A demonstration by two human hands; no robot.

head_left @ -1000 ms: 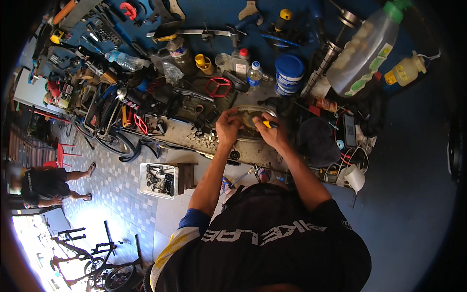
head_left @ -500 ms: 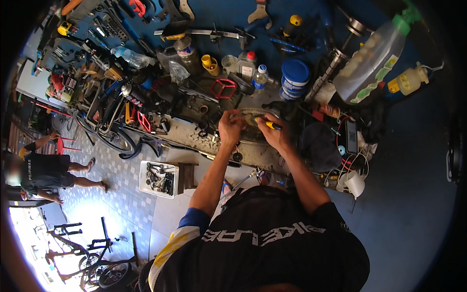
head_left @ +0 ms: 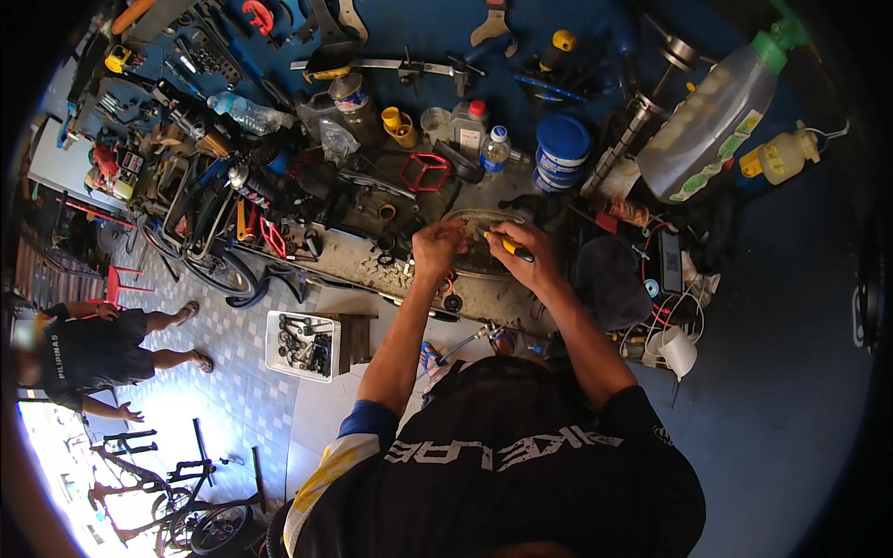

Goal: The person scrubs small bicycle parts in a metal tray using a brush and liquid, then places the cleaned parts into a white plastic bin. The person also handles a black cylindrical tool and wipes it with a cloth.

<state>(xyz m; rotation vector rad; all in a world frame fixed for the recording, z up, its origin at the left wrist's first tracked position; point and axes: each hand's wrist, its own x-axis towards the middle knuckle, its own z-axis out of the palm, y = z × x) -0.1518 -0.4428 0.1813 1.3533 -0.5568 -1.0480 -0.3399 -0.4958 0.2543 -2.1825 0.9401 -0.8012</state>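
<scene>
Over the cluttered workbench [head_left: 358, 267], both my hands work close together above a shallow tray with a pale curved rim [head_left: 482, 273]. My right hand [head_left: 534, 266] is closed around a slim tool with a yellow and black handle [head_left: 512, 245], its tip toward the left hand. The kind of tool does not show clearly. My left hand [head_left: 435, 250] has its fingers bent and pinched just left of the tool tip. Whatever it grips is too small and dark to name. A red bicycle pedal [head_left: 425, 173] lies beyond the left hand.
Behind the tray stand a blue-lidded tub [head_left: 562, 153], a small blue-capped bottle [head_left: 496, 149] and a red-capped bottle [head_left: 468, 130]. A dark cloth [head_left: 614, 281] lies right of my right hand. Below the bench is a white basket of metal parts [head_left: 273, 344]. Another person [head_left: 93, 349] stands at left.
My hands have shifted slightly left, and the yellow-handled tool has turned a little in my right hand. The other person's arms and feet have moved.
</scene>
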